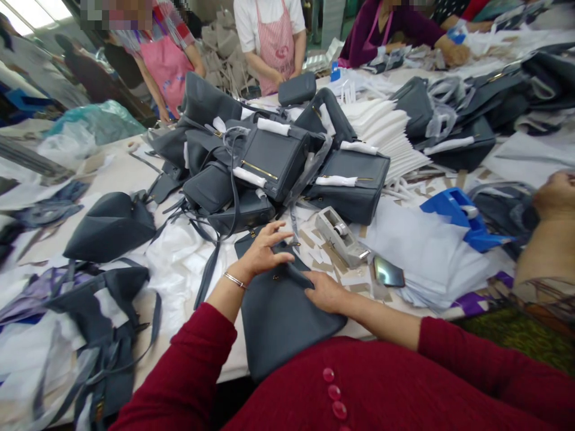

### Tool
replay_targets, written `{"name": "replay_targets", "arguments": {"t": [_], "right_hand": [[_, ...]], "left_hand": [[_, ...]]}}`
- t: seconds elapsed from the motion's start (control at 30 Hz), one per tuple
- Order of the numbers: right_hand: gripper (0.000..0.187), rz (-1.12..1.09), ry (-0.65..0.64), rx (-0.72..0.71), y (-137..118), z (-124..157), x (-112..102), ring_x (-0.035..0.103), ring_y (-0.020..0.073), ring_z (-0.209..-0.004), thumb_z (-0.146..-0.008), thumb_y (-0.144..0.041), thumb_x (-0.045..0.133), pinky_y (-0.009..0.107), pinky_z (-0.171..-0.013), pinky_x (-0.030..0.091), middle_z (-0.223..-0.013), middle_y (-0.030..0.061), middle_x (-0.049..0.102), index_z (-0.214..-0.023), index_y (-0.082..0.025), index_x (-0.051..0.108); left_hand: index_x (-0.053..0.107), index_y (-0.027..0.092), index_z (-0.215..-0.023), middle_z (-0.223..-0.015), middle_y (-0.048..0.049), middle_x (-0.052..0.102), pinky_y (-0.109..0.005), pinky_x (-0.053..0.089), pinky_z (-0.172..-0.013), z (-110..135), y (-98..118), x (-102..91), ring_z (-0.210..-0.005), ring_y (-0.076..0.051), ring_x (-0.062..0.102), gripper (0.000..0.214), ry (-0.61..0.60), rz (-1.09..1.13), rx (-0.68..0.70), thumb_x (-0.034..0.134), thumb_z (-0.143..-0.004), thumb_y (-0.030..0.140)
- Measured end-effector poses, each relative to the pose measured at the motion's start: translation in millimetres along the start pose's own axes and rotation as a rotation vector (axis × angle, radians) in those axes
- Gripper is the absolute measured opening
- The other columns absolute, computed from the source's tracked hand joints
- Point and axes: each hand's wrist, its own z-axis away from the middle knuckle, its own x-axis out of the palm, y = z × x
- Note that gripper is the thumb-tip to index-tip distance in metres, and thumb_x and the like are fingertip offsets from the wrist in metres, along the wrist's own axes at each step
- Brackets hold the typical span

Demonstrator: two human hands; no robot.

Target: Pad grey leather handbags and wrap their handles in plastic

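A dark blue-grey leather bag (pixel 287 323) lies against my body at the table's front edge, its top side facing away from me. My left hand (pixel 265 250), with a bangle at the wrist, is over the bag's far end. Its fingers and thumb are spread apart, close to a small metal fitting on the bag. My right hand (pixel 327 292) grips the bag's right upper edge, thumb on top and the other fingers partly hidden. Small gold-coloured hardware shows on the bag between the hands.
A heap of similar bags (pixel 274 155) rises beyond my hands. To the right are a grey tape dispenser (pixel 341 236), a phone (pixel 389 272), white sheets (pixel 431 251) and a blue tape dispenser (pixel 465 215). More bags (pixel 108 227) lie left. Several people stand across the table.
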Motion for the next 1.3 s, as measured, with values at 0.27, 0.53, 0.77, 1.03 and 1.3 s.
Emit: {"name": "replay_targets", "arguments": {"t": [0.27,0.53,0.77,1.03,1.3], "right_hand": [[0.029,-0.262,-0.1,0.039,19,-3,2,0.062,0.0194,-0.076,-0.071,-0.017,0.052,0.027,-0.068,0.048,-0.08,0.0001,0.069,-0.095,-0.019,0.069],[0.019,-0.43,-0.138,0.097,36,-4,10,0.055,0.0143,-0.062,-0.077,-0.032,0.057,0.024,-0.058,0.043,-0.071,-0.0015,0.062,-0.089,-0.018,0.064],[0.047,-0.603,-0.173,0.12,47,-1,15,0.064,0.0216,-0.08,-0.079,-0.05,0.061,0.033,-0.071,0.05,-0.094,0.0045,0.07,-0.112,-0.017,0.059],[0.039,-0.357,0.019,0.092,27,-36,6,0.061,0.0212,-0.082,-0.083,-0.054,0.054,0.033,-0.076,0.048,-0.086,0.0045,0.069,-0.089,-0.016,0.064],[0.028,-0.891,-0.105,0.37,19,-90,25,0.062,0.017,-0.058,-0.069,-0.029,0.066,0.032,-0.064,0.052,-0.065,-0.0001,0.066,-0.092,-0.016,0.058]], "left_hand": [[0.072,0.027,-0.097,-0.111,-0.0022,0.07,-0.04,0.031,-0.106,-16,-2,-16.1,-0.125,-0.027,0.046,0.019,-0.578,-0.374,0.23,0.071,-0.079,0.033],[0.072,0.029,-0.096,-0.102,-0.0033,0.072,-0.037,0.033,-0.096,-34,-3,-9.0,-0.115,-0.027,0.053,0.024,-0.687,-0.436,0.286,0.073,-0.076,0.043],[0.07,0.024,-0.087,-0.084,-0.0029,0.071,-0.029,0.04,-0.075,-54,-30,14.7,-0.077,-0.018,0.061,0.029,-0.74,-0.324,0.022,0.061,-0.082,0.051],[0.066,0.02,-0.096,-0.091,-0.0062,0.071,-0.027,0.044,-0.07,-29,-37,43.0,-0.084,-0.021,0.064,0.038,-0.37,-0.235,-0.287,0.059,-0.084,0.056],[0.055,0.017,-0.124,-0.114,-0.015,0.066,-0.049,0.035,-0.105,-2,-3,47.2,-0.114,-0.03,0.057,0.05,-0.028,-0.426,-0.442,0.051,-0.09,0.053]]}}
